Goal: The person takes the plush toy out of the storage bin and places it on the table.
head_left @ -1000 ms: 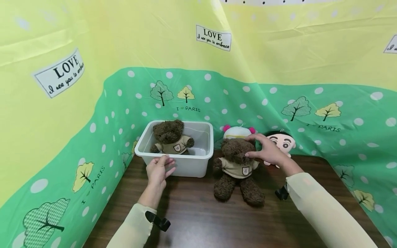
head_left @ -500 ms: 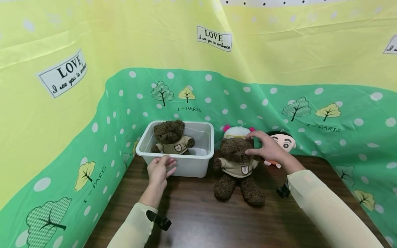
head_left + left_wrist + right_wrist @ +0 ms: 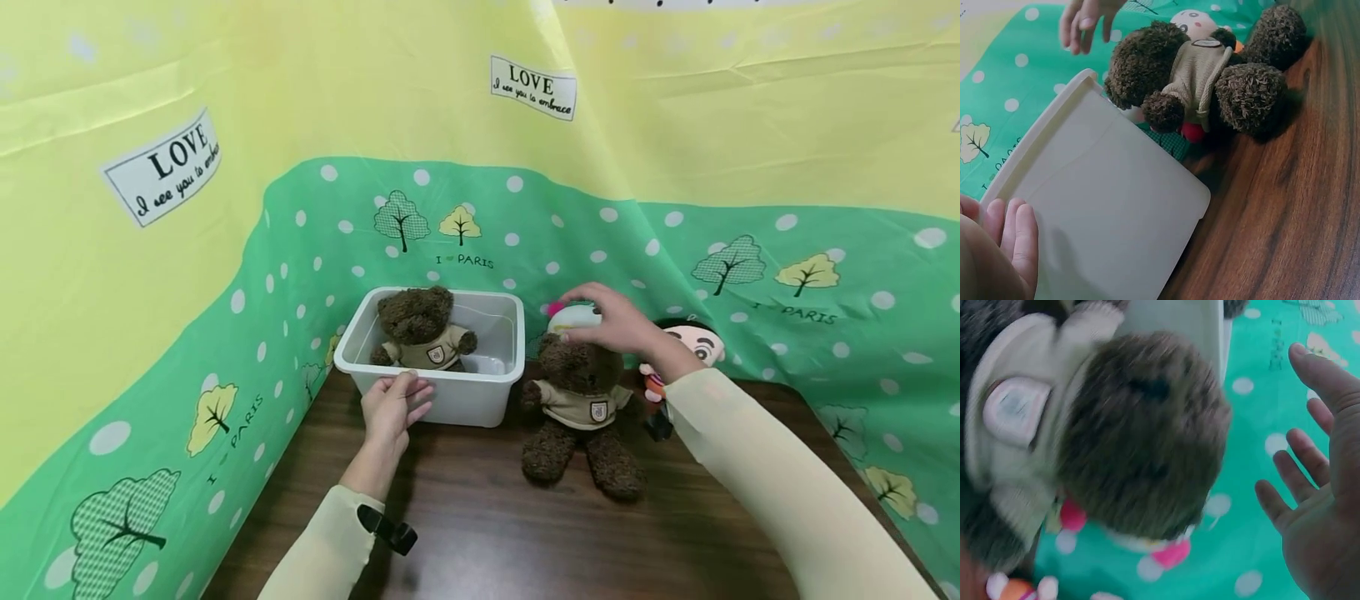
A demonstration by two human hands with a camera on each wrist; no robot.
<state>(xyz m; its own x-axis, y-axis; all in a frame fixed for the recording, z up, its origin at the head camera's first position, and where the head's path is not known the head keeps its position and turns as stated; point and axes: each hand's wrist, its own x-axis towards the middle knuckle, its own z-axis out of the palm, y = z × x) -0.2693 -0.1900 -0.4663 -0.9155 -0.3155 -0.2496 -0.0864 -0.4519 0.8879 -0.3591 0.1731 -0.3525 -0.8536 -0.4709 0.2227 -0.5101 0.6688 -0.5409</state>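
My left hand (image 3: 390,404) holds the front rim of a white plastic bin (image 3: 465,404), thumb at the rim and fingers along the outer wall. A brown teddy bear (image 3: 416,321) in a beige shirt sits inside the bin. A larger, similar teddy bear (image 3: 573,404) sits upright on the table, right of the bin. Just above its head is my right hand (image 3: 615,321), fingers spread. The right wrist view shows a gap between that hand (image 3: 1329,481) and the bear's head (image 3: 1147,431).
Behind the large bear is a white plush toy (image 3: 573,317) with pink ears, partly hidden. A black-haired doll (image 3: 693,342) leans at the back right, partly covered by my right arm. A patterned cloth (image 3: 450,192) hangs around the brown wooden table (image 3: 480,517).
My right hand has come away from the side of the large bear's head and moved up and left above it. My left hand stays at the bin's rim; the view has shifted slightly.
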